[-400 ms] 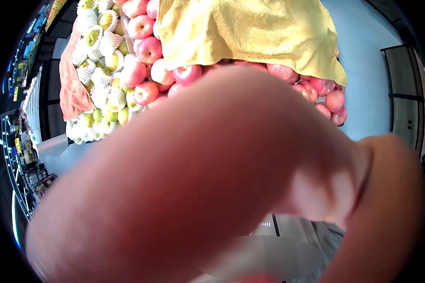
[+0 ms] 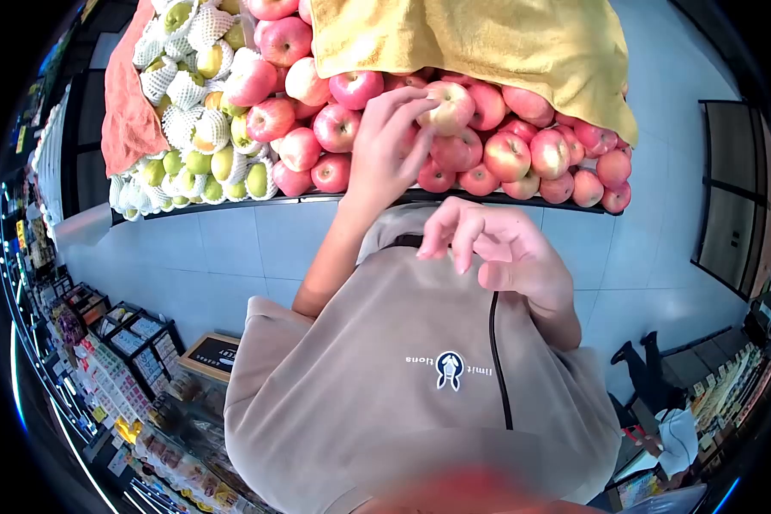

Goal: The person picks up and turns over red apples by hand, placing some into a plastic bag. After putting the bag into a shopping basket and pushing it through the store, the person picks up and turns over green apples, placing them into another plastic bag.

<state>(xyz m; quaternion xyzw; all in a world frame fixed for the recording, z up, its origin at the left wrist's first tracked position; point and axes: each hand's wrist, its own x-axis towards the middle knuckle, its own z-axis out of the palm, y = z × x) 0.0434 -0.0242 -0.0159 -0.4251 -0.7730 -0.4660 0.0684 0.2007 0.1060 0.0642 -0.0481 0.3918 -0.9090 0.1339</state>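
Note:
My left hand point(image 2: 390, 150) reaches over the front of a heap of red apples. Its fingertips and thumb close on the left side of a pale pinkish-yellow apple point(image 2: 451, 109) that sits on top of the heap. Other red apples point(image 2: 507, 155) lie packed around it. Nearer my body, my right hand point(image 2: 510, 257) hangs in front of my brown shirt point(image 2: 360, 343), with nothing in it. Its fingers are apart and loosely bent. Just behind the apple, the yellow cloth point(image 2: 480, 38) covers the back of the heap.
Left of the apples lie green pears point(image 2: 199, 163) in white foam nets, with an orange cloth point(image 2: 133, 94) along their outer side. A dark edge point(image 2: 317, 198) borders the stand. Shelves of goods point(image 2: 137, 360) stand at lower left. Another person point(image 2: 664, 420) is at lower right.
The blurred arms that filled the view close to the camera have moved down and apart. My left hand is now at the pale apple, and my right hand is before my shirt.

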